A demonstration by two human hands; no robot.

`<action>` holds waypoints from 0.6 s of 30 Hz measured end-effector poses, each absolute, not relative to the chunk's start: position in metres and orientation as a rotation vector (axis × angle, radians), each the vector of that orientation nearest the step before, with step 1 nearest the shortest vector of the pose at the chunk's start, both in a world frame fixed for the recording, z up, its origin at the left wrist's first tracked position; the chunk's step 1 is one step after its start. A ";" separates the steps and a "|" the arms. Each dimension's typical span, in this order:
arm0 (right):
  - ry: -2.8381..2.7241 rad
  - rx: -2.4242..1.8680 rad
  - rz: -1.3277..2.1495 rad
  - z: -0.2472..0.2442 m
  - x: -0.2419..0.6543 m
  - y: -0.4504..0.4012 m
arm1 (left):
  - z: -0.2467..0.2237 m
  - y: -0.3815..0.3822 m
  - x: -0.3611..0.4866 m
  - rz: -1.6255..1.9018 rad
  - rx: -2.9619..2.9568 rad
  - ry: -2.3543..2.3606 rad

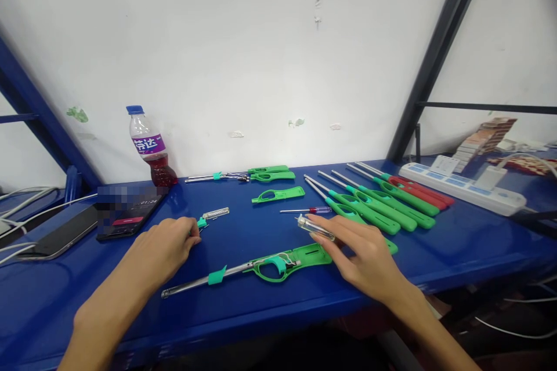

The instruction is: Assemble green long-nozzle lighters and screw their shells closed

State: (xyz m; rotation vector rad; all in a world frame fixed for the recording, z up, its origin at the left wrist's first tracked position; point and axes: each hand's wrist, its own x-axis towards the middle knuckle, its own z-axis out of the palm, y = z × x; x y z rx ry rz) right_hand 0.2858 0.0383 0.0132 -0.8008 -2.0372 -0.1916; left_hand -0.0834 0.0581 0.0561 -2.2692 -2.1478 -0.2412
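Note:
My right hand (pixel 361 246) pinches a clear lighter fuel tank (pixel 314 228) with a metal valve end, just above an opened green lighter casing half (pixel 308 253). In that casing lie a teal trigger (pixel 275 265), thin wires and a long metal tube (pixel 191 286) with a teal collar (pixel 216 276), pointing left. My left hand (pixel 167 243) is closed, its fingertips down at the tabletop beside small teal parts (pixel 201 222); what they grip is hidden. Another clear fuel tank (pixel 216 213) lies just beyond those parts.
Behind lie loose green casing halves (pixel 278 194), a metal tube with wires (pixel 204 178) and a screwdriver (pixel 319 210). Several assembled lighters (pixel 378 211) line the right, before a power strip (pixel 463 188). A bottle (pixel 152 148) and phone (pixel 134 211) stand and lie left on the blue table (pixel 261 302).

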 end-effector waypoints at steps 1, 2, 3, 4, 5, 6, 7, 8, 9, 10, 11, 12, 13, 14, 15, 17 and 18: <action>-2.042 -0.801 -0.189 0.013 0.286 0.038 | 0.059 0.057 -0.079 -0.260 -2.282 -2.137; -2.050 -0.801 -0.186 0.013 0.285 0.038 | 0.062 0.056 -0.074 -0.287 -2.302 -2.119; -2.059 -0.801 -0.180 0.013 0.285 0.039 | 0.065 0.054 -0.069 -0.319 -2.330 -2.095; -2.070 -0.800 -0.173 0.013 0.285 0.039 | 0.069 0.052 -0.064 -0.352 -2.366 -2.066; -2.081 -0.798 -0.163 0.014 0.285 0.039 | 0.072 0.050 -0.058 -0.384 -2.403 -2.036; -2.091 -0.796 -0.153 0.014 0.285 0.039 | 0.075 0.048 -0.053 -0.419 -2.442 -2.011; -2.099 -0.793 -0.142 0.014 0.285 0.039 | 0.078 0.046 -0.048 -0.470 -2.487 -1.995; -2.105 -0.789 -0.130 0.014 0.285 0.039 | 0.079 0.044 -0.042 -0.553 -2.537 -1.991; -2.111 -0.781 -0.118 0.014 0.285 0.038 | 0.080 0.042 -0.036 -0.665 -2.592 -1.995; -2.115 -0.772 -0.105 0.015 0.286 0.038 | 0.080 0.041 -0.030 -0.792 -2.645 -2.002; -2.120 -0.763 -0.093 0.015 0.286 0.038 | 0.079 0.040 -0.023 -0.921 -2.690 -2.014; -2.124 -0.753 -0.082 0.015 0.286 0.037 | 0.078 0.039 -0.016 -1.028 -2.731 -2.024; -2.127 -0.745 -0.072 0.015 0.286 0.037 | 0.076 0.038 -0.009 -1.115 -2.766 -2.035; -2.128 -0.739 -0.064 0.015 0.286 0.037 | 0.075 0.037 -0.001 -1.202 -2.812 -2.065; -2.128 -0.735 -0.057 0.015 0.287 0.037 | 0.073 0.036 0.007 -1.322 -2.854 -2.075; -2.121 -0.727 -0.048 0.015 0.287 0.036 | 0.071 0.035 0.021 -1.580 -2.907 -2.119; -2.118 -0.720 -0.046 0.015 0.287 0.036 | 0.070 0.035 0.027 -1.651 -2.919 -2.132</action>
